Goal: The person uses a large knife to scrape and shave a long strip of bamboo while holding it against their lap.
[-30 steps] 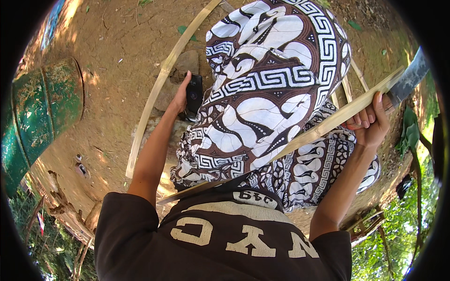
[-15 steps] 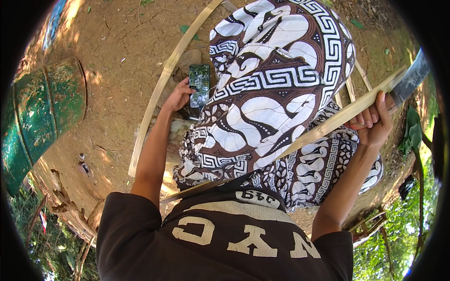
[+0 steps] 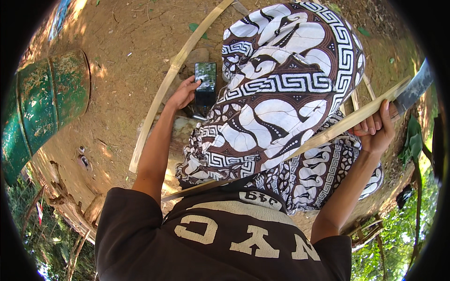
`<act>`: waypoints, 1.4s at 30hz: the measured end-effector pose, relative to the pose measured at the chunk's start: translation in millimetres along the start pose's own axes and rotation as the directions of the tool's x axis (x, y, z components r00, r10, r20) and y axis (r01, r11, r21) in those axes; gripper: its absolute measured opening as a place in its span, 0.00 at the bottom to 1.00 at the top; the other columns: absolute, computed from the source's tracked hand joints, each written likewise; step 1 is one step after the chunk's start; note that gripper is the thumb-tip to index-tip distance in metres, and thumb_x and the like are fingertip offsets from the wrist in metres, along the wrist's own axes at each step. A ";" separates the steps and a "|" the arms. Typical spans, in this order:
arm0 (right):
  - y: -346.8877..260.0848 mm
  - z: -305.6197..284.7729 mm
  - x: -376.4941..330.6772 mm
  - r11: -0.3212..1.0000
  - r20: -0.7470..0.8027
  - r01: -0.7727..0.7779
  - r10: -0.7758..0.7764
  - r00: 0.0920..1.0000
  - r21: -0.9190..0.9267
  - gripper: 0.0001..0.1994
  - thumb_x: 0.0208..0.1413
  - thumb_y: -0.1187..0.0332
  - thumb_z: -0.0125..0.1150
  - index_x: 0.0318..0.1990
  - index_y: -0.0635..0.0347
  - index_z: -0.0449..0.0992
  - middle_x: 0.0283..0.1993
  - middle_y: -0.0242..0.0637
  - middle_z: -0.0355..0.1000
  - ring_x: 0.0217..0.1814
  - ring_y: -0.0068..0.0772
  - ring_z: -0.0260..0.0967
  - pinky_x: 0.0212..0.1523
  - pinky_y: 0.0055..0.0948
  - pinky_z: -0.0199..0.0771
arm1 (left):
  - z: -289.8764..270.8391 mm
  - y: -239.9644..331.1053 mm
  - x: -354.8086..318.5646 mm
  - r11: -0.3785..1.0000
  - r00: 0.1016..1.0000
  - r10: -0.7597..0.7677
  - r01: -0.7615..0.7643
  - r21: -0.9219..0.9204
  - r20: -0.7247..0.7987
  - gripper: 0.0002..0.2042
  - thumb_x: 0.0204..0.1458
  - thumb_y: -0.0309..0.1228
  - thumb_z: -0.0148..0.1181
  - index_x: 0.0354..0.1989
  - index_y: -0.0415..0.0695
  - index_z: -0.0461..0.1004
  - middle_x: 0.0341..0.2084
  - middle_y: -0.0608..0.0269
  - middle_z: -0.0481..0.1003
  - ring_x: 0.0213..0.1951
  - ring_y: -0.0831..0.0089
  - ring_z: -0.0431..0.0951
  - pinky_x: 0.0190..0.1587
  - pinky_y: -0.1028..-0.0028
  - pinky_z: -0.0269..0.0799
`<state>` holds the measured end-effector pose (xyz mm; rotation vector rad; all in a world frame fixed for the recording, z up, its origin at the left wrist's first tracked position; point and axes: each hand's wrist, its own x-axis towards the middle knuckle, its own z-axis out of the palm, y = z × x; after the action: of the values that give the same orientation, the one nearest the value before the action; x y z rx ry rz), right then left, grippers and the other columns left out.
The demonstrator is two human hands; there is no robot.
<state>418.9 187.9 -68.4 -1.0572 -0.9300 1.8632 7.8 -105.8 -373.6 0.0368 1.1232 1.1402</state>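
My left hand (image 3: 183, 92) holds a black smartphone (image 3: 205, 83) upright beside my knee, its screen facing me. My right hand (image 3: 377, 132) grips the handle of a big knife (image 3: 414, 89) together with a long split bamboo strip (image 3: 304, 144) that runs diagonally across my lap. My legs are wrapped in a brown and white patterned cloth (image 3: 286, 89). I wear a dark brown shirt (image 3: 220, 234) with pale letters.
A second bamboo strip (image 3: 174, 75) lies on the bare dirt to the left of my legs. A green rusty metal drum (image 3: 42, 103) lies on its side at the left. More bamboo strips (image 3: 363, 86) show behind my knee. Green plants (image 3: 398, 253) grow at lower right.
My left hand has lifted the phone up from beside my leg and turned it so the screen faces me. The right hand with knife and strip has stayed in place.
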 end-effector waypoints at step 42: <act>0.6 3.9 -0.9 0.999 -0.044 0.005 -0.004 0.999 0.032 0.06 0.69 0.69 0.50 0.38 0.59 0.70 0.14 0.19 0.51 0.11 0.14 0.47 0.15 0.21 0.53 | 5.7 -11.2 11.8 0.993 0.983 0.058 -0.039 0.110 -0.173 0.21 0.64 0.34 0.56 0.61 0.37 0.63 0.49 0.62 0.74 0.47 0.77 0.72 0.49 0.74 0.69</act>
<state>415.5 186.1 -67.1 -1.0710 -0.8740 1.8381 19.3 -99.7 -384.8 0.0469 1.3464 1.1424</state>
